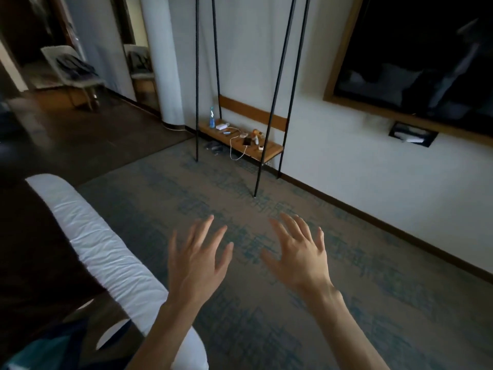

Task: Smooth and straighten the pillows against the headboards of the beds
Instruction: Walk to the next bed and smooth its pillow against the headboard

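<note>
**Empty hands over the carpet, bed at the left edge**

The carpet point(266, 303), grey-brown with blue cross-hatching, fills the middle and lower frame. A white wall point(346, 161) runs from 12 to 3 o'clock, with a dark baseboard along its foot. At 2 o'clock a big dark screen point(426, 57) in a wooden frame hangs on that wall, and a small black box point(413, 134) sits just below the frame. At 9 to 7 o'clock the bed point(98, 247) shows only as a long, wrinkled white edge with a dark cover beside it; no pillows or headboard are in view, so where they lie cannot be told. A white column point(165, 62) stands at 11 o'clock, with dark wood floor point(80, 137) to its left and a pale chair point(72, 68) holding something dark at 10 o'clock, blurred.

At 12 o'clock four thin black poles point(274, 102) come down to the carpet, carrying a low wooden shelf point(240, 141) against the wall. On it stand a bottle point(212, 117), a white cable point(234, 145) and several small things too small to name.

Both hands hover palm-down above the carpet at 6 o'clock, well apart from the shelf. The left hand point(198, 265) is just beside the bed edge, fingers spread, gripping nothing. The right hand point(298, 255) is likewise splayed and empty.
</note>
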Action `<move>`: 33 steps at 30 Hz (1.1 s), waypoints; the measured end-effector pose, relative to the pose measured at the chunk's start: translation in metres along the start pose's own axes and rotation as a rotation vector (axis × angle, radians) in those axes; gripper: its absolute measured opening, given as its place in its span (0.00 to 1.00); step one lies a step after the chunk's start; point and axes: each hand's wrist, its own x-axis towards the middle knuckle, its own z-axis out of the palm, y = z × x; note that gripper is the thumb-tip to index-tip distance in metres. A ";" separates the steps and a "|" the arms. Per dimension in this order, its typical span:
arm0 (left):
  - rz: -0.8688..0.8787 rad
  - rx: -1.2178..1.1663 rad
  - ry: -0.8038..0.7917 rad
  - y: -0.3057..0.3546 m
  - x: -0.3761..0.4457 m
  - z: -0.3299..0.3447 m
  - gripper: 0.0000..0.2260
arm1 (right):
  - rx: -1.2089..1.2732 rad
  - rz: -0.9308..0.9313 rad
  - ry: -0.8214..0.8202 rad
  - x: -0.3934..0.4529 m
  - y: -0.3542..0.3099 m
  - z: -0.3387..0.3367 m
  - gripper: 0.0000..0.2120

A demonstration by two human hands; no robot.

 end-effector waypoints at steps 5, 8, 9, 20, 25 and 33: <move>-0.090 0.036 0.035 -0.007 0.084 0.024 0.22 | 0.020 -0.095 -0.035 0.113 0.017 0.009 0.33; -0.132 0.046 0.050 -0.024 0.139 0.042 0.22 | 0.031 -0.155 -0.037 0.184 0.012 0.025 0.33; -0.143 0.053 0.053 -0.032 0.156 0.050 0.23 | 0.033 -0.176 -0.040 0.209 0.009 0.032 0.32; -0.368 0.079 0.092 -0.181 0.372 0.133 0.22 | 0.087 -0.335 -0.076 0.505 -0.083 0.112 0.31; -0.434 0.128 0.104 -0.259 0.461 0.136 0.22 | 0.147 -0.423 -0.117 0.624 -0.144 0.136 0.30; -0.506 0.212 0.184 -0.393 0.589 0.174 0.22 | 0.179 -0.554 -0.124 0.807 -0.245 0.198 0.30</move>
